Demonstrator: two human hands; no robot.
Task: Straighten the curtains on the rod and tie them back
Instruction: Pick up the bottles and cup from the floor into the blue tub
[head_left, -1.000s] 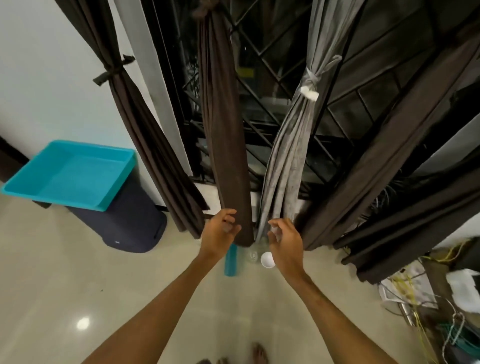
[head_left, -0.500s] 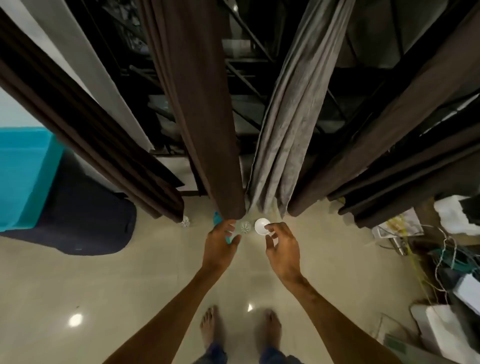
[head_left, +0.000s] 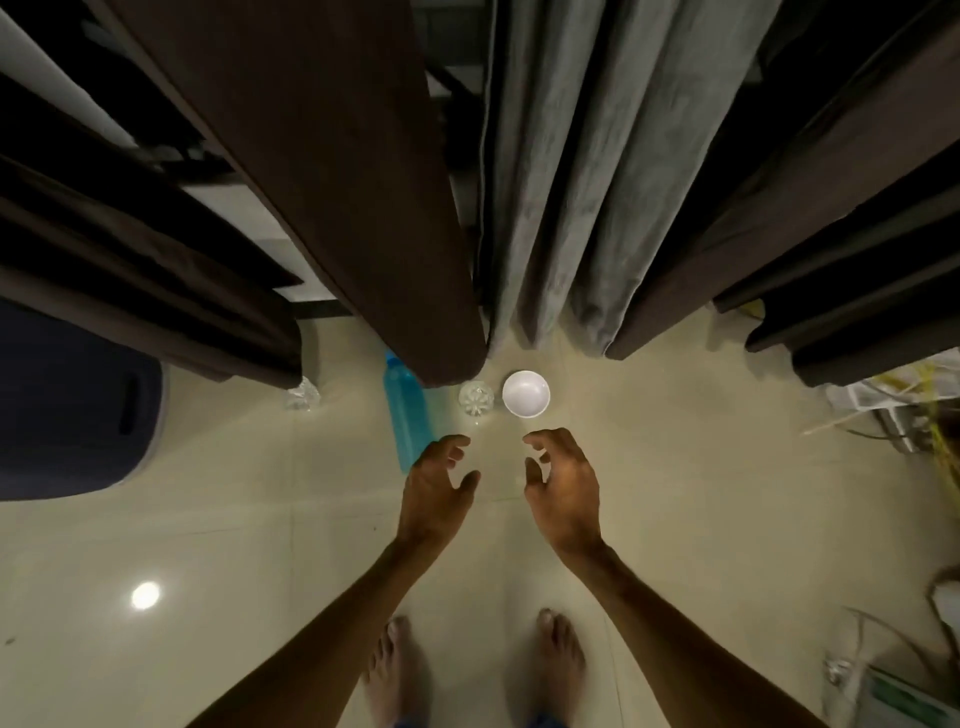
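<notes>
The brown curtain (head_left: 322, 182) and the grey curtain (head_left: 571, 182) hung side by side before me, hems near the floor, while my left hand (head_left: 434, 488) and right hand (head_left: 563, 488) hovered below them, fingers loosely spread and gripping nothing, so I judged the straightening step was in hand and the next move called for gathering a panel, clear of the white bowl (head_left: 525, 393).

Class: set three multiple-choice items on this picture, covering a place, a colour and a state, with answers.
1. The white bowl stands: A) on the floor beside a clear glass; B) in a bin; C) on a shelf.
2. The bottle is: A) red; B) blue; C) yellow.
3. The left hand and right hand: A) grip the bottle; B) hold the bowl; C) hold nothing.
Answers: 1 A, they are side by side on the floor; 2 B, its body is blue; 3 C, the fingers are loose and touch nothing.
</notes>
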